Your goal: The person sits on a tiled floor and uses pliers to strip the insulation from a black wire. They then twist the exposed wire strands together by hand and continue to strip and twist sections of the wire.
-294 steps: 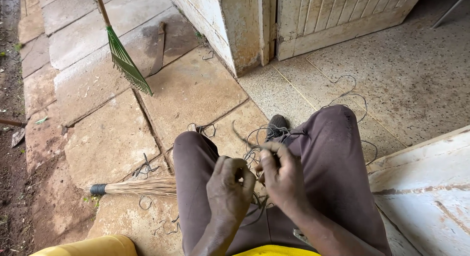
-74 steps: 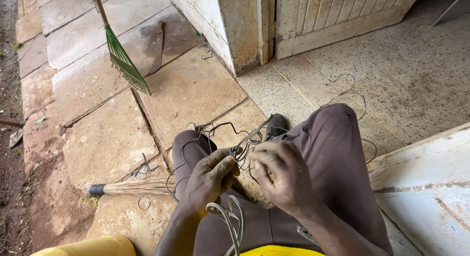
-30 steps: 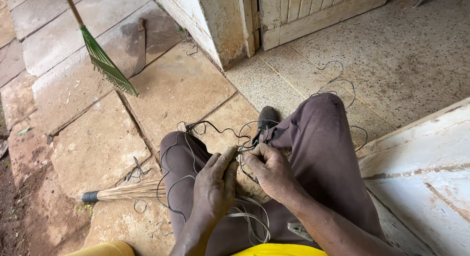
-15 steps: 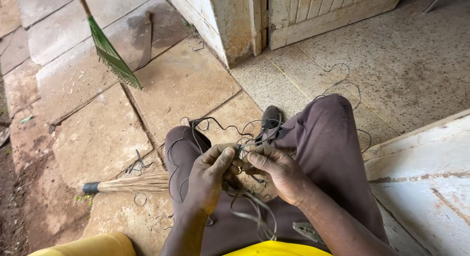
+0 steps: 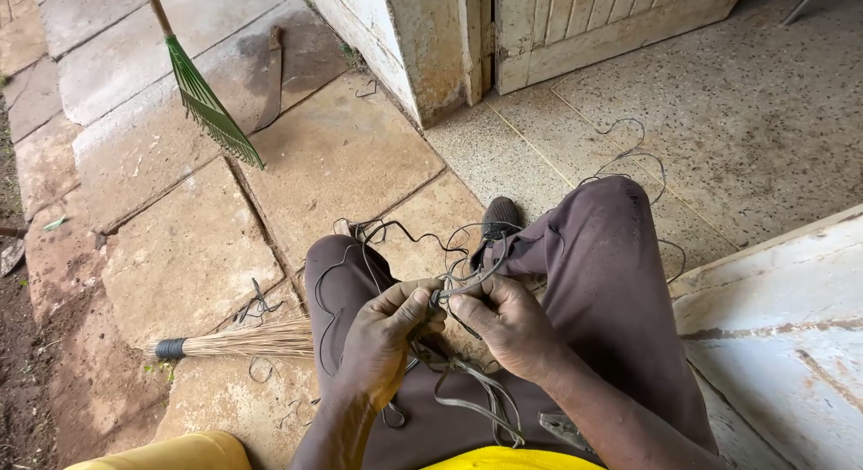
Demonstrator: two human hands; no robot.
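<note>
I sit with my knees up in brown trousers [image 5: 611,281]. Between them my left hand [image 5: 382,340] and my right hand [image 5: 512,326] meet, both pinching the same thin dark strips [image 5: 454,290]. More of these strips [image 5: 476,394] hang in loops below my hands over my lap. Other thin strands trail over my left knee and toward my dark shoe [image 5: 501,217].
A straw hand broom [image 5: 238,341] lies on the stone slabs left of my leg. A green rake [image 5: 207,101] leans at upper left beside a flat dark blade [image 5: 270,79]. A wall corner [image 5: 422,39] and wooden door [image 5: 611,21] stand ahead. A white board [image 5: 773,317] is at right.
My hands have stayed together between my knees, working the strips; the fingers now pinch closer at one point. The view has shifted slightly.
</note>
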